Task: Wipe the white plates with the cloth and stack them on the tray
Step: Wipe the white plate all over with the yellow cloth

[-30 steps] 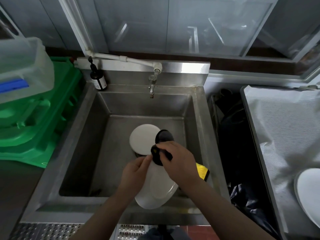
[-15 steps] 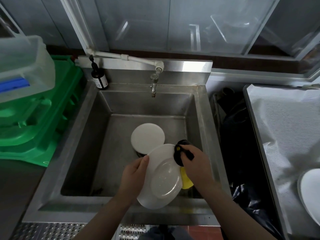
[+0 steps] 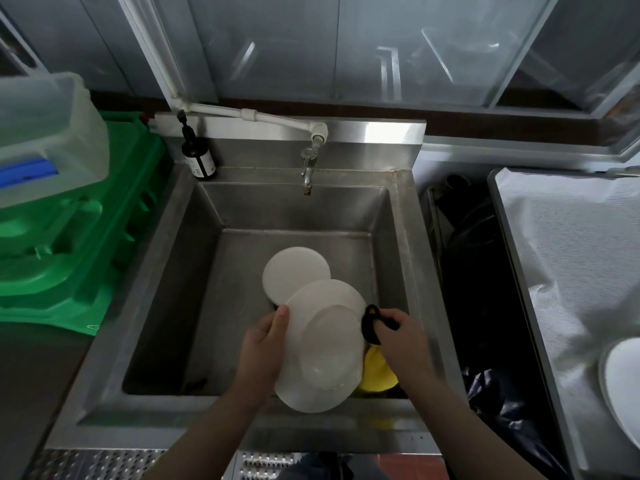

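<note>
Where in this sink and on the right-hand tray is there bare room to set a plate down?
Bare sink floor lies left of the left hand and behind the stacked plates toward the tap. Most of the lined tray is free. The front right corner is crowded: held plate, right hand, cloth.

Head view, single camera, steep downward look onto the steel sink.

We hold one wide-angle view only, worn at head height, facing forward and down, close above the sink's near rim. The sink sits centre frame; the tap marks its far wall, green crates lie to its left, a cloth-covered tray to its right. Edges bow outward.
</note>
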{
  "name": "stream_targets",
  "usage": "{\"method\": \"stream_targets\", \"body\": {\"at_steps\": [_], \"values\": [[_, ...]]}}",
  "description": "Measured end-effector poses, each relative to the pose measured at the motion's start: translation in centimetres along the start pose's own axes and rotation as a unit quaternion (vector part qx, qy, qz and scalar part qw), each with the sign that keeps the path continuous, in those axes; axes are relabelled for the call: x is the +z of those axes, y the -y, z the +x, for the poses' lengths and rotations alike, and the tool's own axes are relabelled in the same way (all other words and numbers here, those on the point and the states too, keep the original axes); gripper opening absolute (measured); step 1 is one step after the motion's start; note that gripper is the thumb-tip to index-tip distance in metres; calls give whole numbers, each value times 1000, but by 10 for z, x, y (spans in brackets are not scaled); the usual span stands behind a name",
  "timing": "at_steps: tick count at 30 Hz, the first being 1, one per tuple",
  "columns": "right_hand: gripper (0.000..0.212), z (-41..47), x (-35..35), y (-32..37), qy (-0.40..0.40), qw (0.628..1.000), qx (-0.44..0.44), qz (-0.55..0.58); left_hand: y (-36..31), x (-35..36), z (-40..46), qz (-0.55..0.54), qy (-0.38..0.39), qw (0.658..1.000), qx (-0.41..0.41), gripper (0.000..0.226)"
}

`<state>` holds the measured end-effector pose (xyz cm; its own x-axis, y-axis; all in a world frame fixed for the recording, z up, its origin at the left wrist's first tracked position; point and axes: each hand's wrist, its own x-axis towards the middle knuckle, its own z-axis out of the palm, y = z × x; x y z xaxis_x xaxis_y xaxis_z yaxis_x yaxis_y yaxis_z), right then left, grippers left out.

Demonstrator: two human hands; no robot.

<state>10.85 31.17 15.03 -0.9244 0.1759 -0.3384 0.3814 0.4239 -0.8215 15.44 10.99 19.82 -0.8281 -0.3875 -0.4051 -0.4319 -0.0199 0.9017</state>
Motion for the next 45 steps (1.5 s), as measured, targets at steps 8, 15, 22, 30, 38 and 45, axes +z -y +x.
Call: {"method": "stream_targets", "body": {"at_steps": [8, 15, 22, 30, 38, 45], "values": [[13, -8, 3, 11, -24, 999, -26, -23, 1, 3, 5, 24, 4, 1000, 3, 33], [22, -20, 15, 30, -16, 986, -128, -107, 4, 10, 3, 69, 13, 997, 41, 32], [22, -25, 28, 51, -24, 962, -229, -148, 7, 10, 7, 79, 7, 996, 50, 36], [19, -36, 43, 55, -11, 925, -333, -181, 8, 8, 7, 56, 15, 998, 21, 46], [42, -47, 47, 65, 64, 923, -349, -152, 12, 6, 9, 38, 25, 999, -12, 50], [17, -38, 45, 59, 65, 931, -351, -74, 11, 5, 9, 56, 38, 998, 13, 45]]}}
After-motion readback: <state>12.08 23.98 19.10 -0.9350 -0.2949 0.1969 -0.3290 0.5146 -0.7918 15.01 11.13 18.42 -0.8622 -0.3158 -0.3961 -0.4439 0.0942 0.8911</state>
